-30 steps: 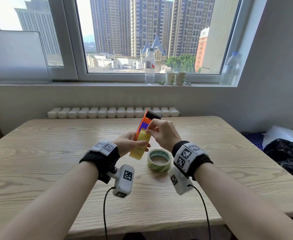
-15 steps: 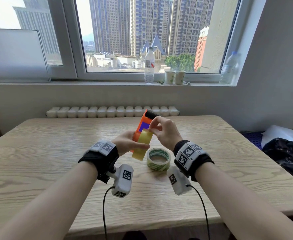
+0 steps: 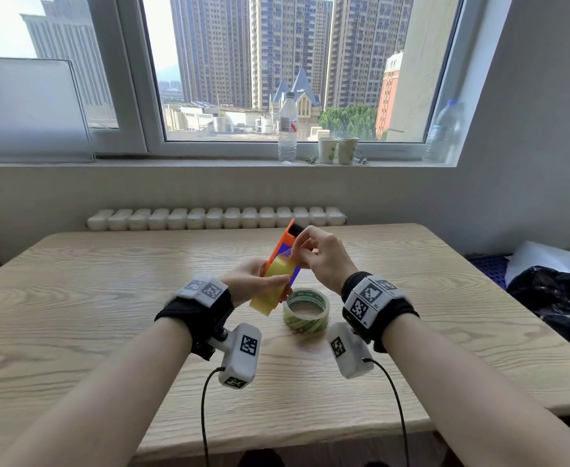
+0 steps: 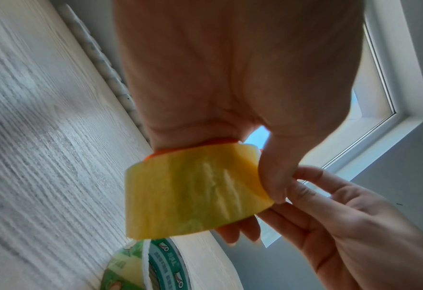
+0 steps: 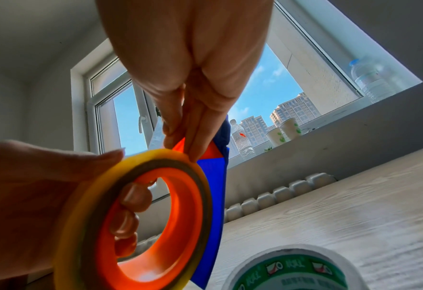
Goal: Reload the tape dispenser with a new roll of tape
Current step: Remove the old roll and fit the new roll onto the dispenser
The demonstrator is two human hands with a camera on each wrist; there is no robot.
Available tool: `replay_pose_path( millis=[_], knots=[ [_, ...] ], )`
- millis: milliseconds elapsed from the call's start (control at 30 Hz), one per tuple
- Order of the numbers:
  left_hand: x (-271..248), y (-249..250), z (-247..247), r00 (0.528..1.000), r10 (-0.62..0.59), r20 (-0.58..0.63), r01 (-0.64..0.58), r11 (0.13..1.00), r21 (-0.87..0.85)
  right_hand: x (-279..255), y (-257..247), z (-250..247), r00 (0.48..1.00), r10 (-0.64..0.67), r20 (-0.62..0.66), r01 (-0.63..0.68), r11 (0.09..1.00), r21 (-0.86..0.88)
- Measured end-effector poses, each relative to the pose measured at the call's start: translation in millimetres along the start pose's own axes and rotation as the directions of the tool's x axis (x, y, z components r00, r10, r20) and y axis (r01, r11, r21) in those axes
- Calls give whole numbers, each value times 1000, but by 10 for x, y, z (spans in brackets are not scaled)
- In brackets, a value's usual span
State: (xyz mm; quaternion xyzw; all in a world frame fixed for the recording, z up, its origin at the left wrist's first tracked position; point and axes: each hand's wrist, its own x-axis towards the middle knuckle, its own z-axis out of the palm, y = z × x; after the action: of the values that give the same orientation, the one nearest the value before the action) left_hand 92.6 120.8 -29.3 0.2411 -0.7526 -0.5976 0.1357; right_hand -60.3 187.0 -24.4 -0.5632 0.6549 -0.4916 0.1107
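My left hand (image 3: 260, 283) grips an orange and blue tape dispenser (image 3: 282, 244), held tilted above the table. A yellow tape roll (image 3: 273, 284) sits on its orange hub (image 5: 180, 215), next to the blue side plate (image 5: 211, 206). My left thumb lies over the yellow roll (image 4: 193, 192) and my left fingers reach through the hub. My right hand (image 3: 314, 254) pinches the tape's loose end at the roll's upper edge, thumb against fingers. A second roll (image 3: 306, 313), printed green and white, lies flat on the table under my hands.
The wooden table (image 3: 108, 298) stretches wide to both sides. A white radiator (image 3: 216, 219) runs behind its far edge. On the windowsill stand a water bottle (image 3: 287, 126) and two paper cups (image 3: 337, 150). A dark bag (image 3: 556, 298) lies at the right.
My right hand's pinch has shifted slightly up from the yellow roll toward the dispenser's head. My left hand keeps its hold and has hardly moved.
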Motion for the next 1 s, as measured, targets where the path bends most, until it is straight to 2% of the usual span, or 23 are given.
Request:
replay_pose_path(
  millis=[200,300,433,533,633,767,867,933,1000],
  knots=[
    [-10,24,0,998,-6,-58,5,1000,-13,-19,-59,-15,997,69,16,-71,990,119],
    [-5,70,35,993,-9,-117,2,998,-59,-21,-54,-11,999,47,-16,-46,998,35],
    [-19,118,43,997,-17,-71,15,999,-29,-14,-56,-20,999,35,-32,-34,999,5],
    [-19,104,30,996,-17,-84,18,1000,9,6,-81,-50,997,69,-42,-67,996,55],
    [1,58,0,986,-32,-166,42,998,54,37,-103,-103,994,96,-47,-89,989,120],
    [6,105,-4,975,-47,-215,76,989,127,31,-169,-130,994,91,-65,-80,985,156],
    [27,139,-20,944,-46,-326,107,979,173,98,-242,-195,991,88,-102,-68,979,192],
    [31,130,-50,919,-50,-392,130,975,181,156,-291,-238,993,75,-96,-61,989,137],
    [38,109,-64,923,-50,-381,128,975,183,188,-307,-259,993,62,-102,-55,996,63]
  ],
)
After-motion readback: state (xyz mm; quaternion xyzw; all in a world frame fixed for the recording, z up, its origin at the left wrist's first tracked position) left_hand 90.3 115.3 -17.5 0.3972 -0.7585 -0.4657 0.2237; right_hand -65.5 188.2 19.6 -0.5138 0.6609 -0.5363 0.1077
